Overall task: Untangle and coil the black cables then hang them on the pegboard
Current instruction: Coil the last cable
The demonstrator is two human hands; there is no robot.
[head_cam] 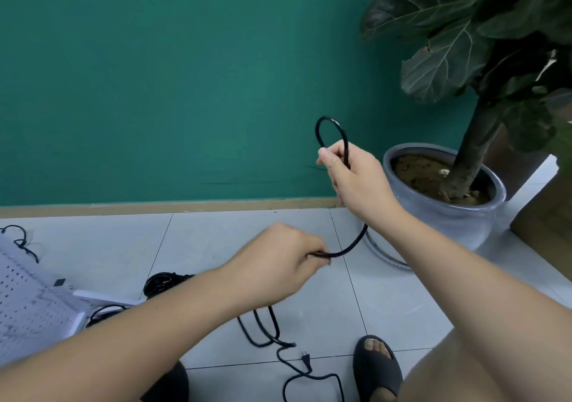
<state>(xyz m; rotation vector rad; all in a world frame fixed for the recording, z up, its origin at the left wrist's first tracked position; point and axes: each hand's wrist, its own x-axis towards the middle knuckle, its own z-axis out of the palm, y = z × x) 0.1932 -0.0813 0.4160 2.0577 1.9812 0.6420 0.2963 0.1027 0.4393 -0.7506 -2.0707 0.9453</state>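
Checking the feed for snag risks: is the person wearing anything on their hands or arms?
No. The left hand and right hand are bare: no gloves, rings or watch showing. Both forearms are uncovered to the frame edge; no sleeve in view.

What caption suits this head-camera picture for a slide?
The right hand holds up a loop of black cable while the left hand pinches its slack, pegboard nearby.
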